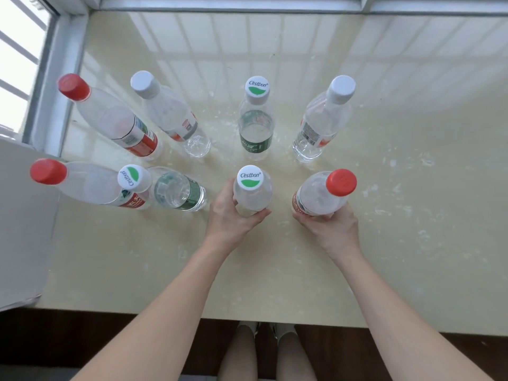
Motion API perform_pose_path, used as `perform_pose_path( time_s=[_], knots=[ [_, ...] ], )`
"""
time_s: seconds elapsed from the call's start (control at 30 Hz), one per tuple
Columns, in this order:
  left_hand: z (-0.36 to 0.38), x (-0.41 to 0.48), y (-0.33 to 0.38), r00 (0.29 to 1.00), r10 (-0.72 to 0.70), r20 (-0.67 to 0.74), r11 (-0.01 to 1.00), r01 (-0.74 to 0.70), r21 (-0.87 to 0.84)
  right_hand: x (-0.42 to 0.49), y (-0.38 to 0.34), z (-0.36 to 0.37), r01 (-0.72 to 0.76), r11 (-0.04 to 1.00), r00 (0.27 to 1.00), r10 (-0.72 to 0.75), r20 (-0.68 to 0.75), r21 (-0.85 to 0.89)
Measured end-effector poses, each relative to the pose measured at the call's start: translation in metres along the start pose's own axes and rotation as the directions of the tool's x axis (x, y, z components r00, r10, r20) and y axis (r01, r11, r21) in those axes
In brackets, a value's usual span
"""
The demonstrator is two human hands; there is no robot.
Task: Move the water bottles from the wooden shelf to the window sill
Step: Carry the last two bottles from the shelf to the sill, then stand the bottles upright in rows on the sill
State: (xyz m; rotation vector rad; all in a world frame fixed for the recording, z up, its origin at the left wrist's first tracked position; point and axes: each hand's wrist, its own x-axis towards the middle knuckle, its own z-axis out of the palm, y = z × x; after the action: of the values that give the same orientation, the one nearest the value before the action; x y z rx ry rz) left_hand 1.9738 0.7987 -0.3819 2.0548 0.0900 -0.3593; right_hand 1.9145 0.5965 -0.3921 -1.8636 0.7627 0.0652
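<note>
Cream stone window sill (412, 243) is carrying the bottles. Left hand (228, 215) is gripping a clear plastic bottle with a white-and-green cap (251, 188), fingers (232, 195) curling round its lower body. Right hand (327, 224) is gripping a clear plastic red-capped bottle (324, 193) likewise. Both are standing upright, long axis vertical, directly ahead of each palm. Six other clear bottles (255, 119) are standing behind and leftward. Likely next: fingers letting go, hands drawing straight back.
</note>
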Motion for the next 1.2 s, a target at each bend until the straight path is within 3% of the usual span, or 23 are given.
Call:
perform_pose_path(
  time_s=[0.27,0.7,0.97,1.1,1.2],
  knots=[
    [0.000,0.004,-0.012,1.000,-0.005,0.021,0.996,0.004,0.087,0.000,0.000,0.001,0.016,0.999,1.000,-0.017,-0.002,-0.042],
    [-0.003,-0.004,-0.028,0.997,-0.031,0.065,0.995,0.025,0.093,0.001,0.013,0.001,0.023,0.997,0.999,-0.020,0.031,-0.067],
    [-0.073,-0.078,-0.056,0.997,-0.070,0.033,0.923,0.052,0.381,-0.090,0.029,0.004,-0.005,0.979,0.994,-0.016,-0.104,-0.203],
    [-0.132,-0.110,-0.075,0.991,-0.088,-0.103,0.870,0.126,0.477,-0.139,0.014,0.042,0.050,0.968,0.998,-0.037,0.059,-0.244],
    [-0.174,-0.112,-0.085,0.972,-0.147,-0.182,0.865,0.216,0.454,-0.150,-0.014,0.086,0.137,0.966,0.980,-0.099,0.175,-0.221]
  ],
)
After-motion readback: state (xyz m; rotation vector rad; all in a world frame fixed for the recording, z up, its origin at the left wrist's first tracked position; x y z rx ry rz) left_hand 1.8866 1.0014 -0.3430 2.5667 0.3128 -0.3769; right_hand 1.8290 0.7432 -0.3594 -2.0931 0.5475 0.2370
